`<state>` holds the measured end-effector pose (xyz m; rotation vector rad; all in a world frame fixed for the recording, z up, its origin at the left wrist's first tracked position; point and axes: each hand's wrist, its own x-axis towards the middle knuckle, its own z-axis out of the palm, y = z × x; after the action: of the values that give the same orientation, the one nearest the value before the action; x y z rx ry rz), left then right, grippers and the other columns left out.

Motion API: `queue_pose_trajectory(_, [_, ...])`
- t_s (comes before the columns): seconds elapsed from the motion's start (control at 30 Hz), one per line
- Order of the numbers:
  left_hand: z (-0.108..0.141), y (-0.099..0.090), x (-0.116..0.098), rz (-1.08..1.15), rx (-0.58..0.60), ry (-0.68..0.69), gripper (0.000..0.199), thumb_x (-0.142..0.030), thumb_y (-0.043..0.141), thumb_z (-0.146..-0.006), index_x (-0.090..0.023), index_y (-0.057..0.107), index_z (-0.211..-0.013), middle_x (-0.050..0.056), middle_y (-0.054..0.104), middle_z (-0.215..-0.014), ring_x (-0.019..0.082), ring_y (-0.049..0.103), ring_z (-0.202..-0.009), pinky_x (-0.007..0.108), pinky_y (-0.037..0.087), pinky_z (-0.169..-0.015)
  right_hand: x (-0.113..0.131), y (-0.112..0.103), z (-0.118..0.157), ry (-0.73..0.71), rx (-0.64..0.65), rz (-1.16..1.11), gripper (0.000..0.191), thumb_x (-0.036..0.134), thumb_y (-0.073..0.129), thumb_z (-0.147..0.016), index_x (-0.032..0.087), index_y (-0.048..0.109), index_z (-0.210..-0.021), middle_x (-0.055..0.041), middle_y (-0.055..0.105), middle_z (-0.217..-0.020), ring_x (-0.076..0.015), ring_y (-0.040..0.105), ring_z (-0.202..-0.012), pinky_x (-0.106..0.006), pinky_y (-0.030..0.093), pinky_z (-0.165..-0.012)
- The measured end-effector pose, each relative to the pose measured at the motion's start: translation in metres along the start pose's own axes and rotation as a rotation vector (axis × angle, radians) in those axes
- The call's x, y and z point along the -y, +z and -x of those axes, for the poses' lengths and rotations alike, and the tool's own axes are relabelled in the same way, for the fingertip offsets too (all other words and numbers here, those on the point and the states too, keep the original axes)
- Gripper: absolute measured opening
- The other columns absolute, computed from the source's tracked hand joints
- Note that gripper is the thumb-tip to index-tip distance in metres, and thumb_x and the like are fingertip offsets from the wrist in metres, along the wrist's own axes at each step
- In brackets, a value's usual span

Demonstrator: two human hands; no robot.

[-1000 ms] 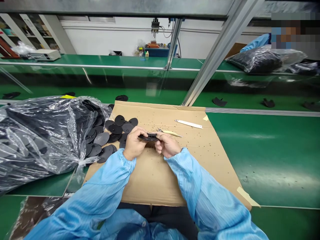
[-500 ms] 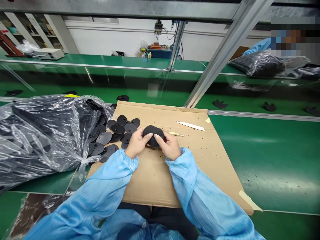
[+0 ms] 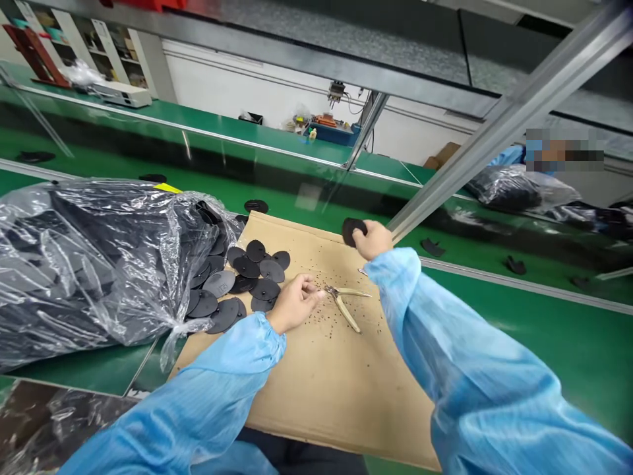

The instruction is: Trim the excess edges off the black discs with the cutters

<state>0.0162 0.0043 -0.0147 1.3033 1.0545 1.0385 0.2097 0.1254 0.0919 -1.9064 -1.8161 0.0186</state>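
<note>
My right hand point(image 3: 374, 241) is closed on a round black disc point(image 3: 352, 231), raised near the far edge of the cardboard. My left hand point(image 3: 298, 302) hovers over the cardboard with fingers loosely curled and apart, and I see nothing in it. Just to its right lie cutting pliers point(image 3: 341, 305) with pale handles spread, their jaws close to my left fingertips. Left of that hand, several black discs point(image 3: 247, 266) lie in a loose pile. The tip of a white strip point(image 3: 363, 271) shows beside my right sleeve, which hides the rest.
A large clear bag point(image 3: 99, 264) of black discs fills the left side. Under my hands lies a cardboard sheet point(image 3: 316, 396) with small black bits on it. A slanted metal post point(image 3: 475, 142) rises beyond my right hand. Black pieces point(image 3: 432, 248) lie on the green belt behind.
My hands have separated. The right hand has carried the black disc away to the far right, while the left has let go and moved slightly nearer me. The pliers are now uncovered.
</note>
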Motion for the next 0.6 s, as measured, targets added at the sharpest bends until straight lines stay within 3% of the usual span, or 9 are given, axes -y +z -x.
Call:
queue_pose_trajectory(0.07, [0.0, 0.0, 0.001, -0.04, 0.004, 0.013, 0.035, -0.034, 0.064, -0.079, -0.015, 0.052, -0.107, 0.007, 0.058, -0.099, 0.009, 0.059, -0.063, 0.023, 0.05, -0.056, 0.007, -0.006, -0.034, -0.063, -0.03, 0.114, 0.03, 0.023, 0.055, -0.078, 0.011, 0.068, -0.103, -0.0176, 0.064, -0.106, -0.0314, 0.06, -0.099, -0.042, 0.045, -0.092])
queue_pose_trajectory(0.13, [0.0, -0.001, 0.002, -0.073, 0.006, 0.028, 0.031, -0.033, 0.064, -0.079, -0.015, 0.055, -0.103, 0.008, 0.059, -0.099, 0.01, 0.059, -0.065, 0.023, 0.05, -0.057, 0.015, -0.003, -0.053, -0.103, -0.025, 0.082, 0.038, 0.027, 0.056, -0.079, 0.012, 0.065, -0.113, -0.0159, 0.063, -0.11, -0.0284, 0.061, -0.098, -0.04, 0.045, -0.092])
queue_pose_trajectory(0.27, [0.0, -0.004, -0.002, -0.111, 0.014, 0.041, 0.031, -0.032, 0.064, -0.077, -0.014, 0.057, -0.102, 0.008, 0.061, -0.095, 0.011, 0.058, -0.067, 0.024, 0.05, -0.06, 0.006, 0.016, -0.048, -0.195, 0.0, 0.019, 0.036, 0.034, 0.053, -0.083, 0.015, 0.067, -0.109, -0.0096, 0.067, -0.103, -0.0222, 0.062, -0.087, -0.034, 0.047, -0.084])
queue_pose_trajectory(0.33, [0.001, -0.004, -0.004, -0.122, 0.024, 0.039, 0.031, -0.031, 0.064, -0.078, -0.013, 0.058, -0.102, 0.008, 0.062, -0.093, 0.012, 0.059, -0.069, 0.024, 0.05, -0.061, -0.017, 0.022, -0.032, -0.258, 0.036, 0.097, 0.03, 0.032, 0.05, -0.084, 0.016, 0.07, -0.101, -0.009, 0.067, -0.098, -0.0216, 0.061, -0.086, -0.032, 0.046, -0.08])
queue_pose_trajectory(0.43, [0.004, -0.003, -0.008, -0.107, 0.042, 0.038, 0.029, -0.033, 0.062, -0.079, -0.014, 0.059, -0.1, 0.008, 0.063, -0.09, 0.013, 0.06, -0.071, 0.024, 0.05, -0.062, -0.073, 0.019, -0.007, -0.263, 0.094, 0.245, 0.028, 0.029, 0.046, -0.087, 0.019, 0.071, -0.092, -0.0086, 0.067, -0.095, -0.0215, 0.059, -0.088, -0.03, 0.043, -0.077])
queue_pose_trajectory(0.6, [0.008, 0.002, -0.01, -0.104, 0.053, -0.007, 0.03, -0.038, 0.063, -0.079, -0.015, 0.06, -0.098, 0.003, 0.063, -0.078, 0.013, 0.058, -0.066, 0.023, 0.048, -0.06, -0.18, -0.015, 0.003, 0.093, 0.051, 0.394, 0.028, 0.027, 0.048, -0.089, 0.017, 0.069, -0.103, -0.0119, 0.065, -0.104, -0.0213, 0.059, -0.09, -0.031, 0.042, -0.076])
